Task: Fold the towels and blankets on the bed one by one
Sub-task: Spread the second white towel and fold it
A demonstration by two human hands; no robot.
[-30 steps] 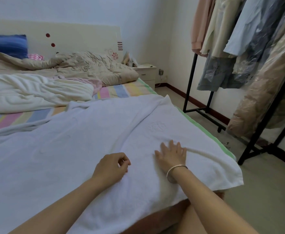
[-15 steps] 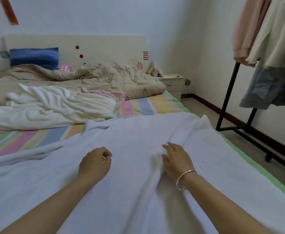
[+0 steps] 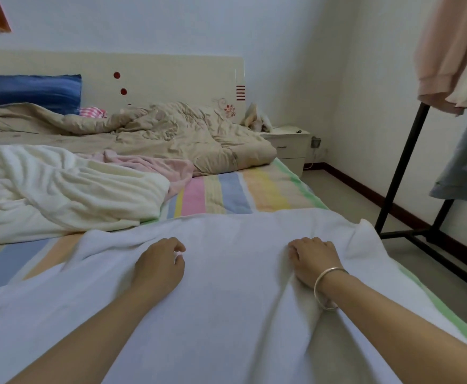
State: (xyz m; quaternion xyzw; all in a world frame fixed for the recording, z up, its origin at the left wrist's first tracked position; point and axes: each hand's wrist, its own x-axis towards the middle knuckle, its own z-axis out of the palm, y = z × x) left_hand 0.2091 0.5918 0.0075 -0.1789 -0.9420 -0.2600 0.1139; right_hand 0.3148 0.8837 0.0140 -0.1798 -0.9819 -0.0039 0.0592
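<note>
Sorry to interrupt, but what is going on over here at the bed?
A person is working on the white towel spread over the near end of the bed. The left hand pinches it and the right hand grips a bunched fold. It is not yet folded; the cream blanket and beige quilt lie rumpled behind.

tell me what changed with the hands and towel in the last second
Both hands slid forward along the white towel toward its far edge. The right hand, flat before, now curls its grip into the cloth, bunching a ridge; the left hand pinches it. The cream blanket and beige quilt stayed put.
</note>
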